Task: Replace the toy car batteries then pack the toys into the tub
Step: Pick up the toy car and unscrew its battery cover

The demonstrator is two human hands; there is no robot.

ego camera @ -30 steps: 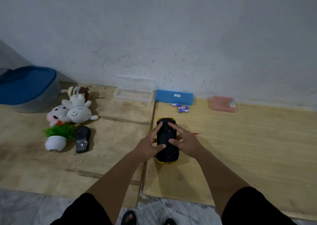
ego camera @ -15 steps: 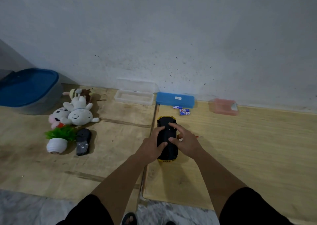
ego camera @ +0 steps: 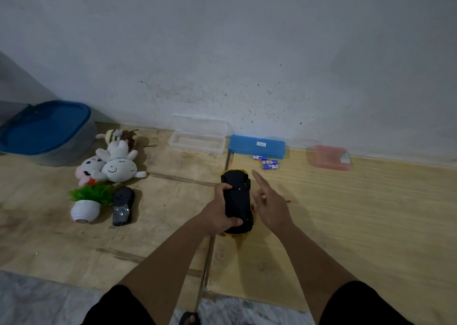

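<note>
Battery step, early. My left hand clamps the yellow toy car, flipped black underside up on the right plywood board. My right hand hangs just beside it, fingers apart, gripping nothing, forefinger aimed at the three blue-labelled batteries near the wall. Cover state: cannot tell. Next, I judge: fetch batteries. Lidded blue tub sits far left.

Matt black plastic toy car on pale, grainy wooden boards; soft cloth plush toys.
</note>
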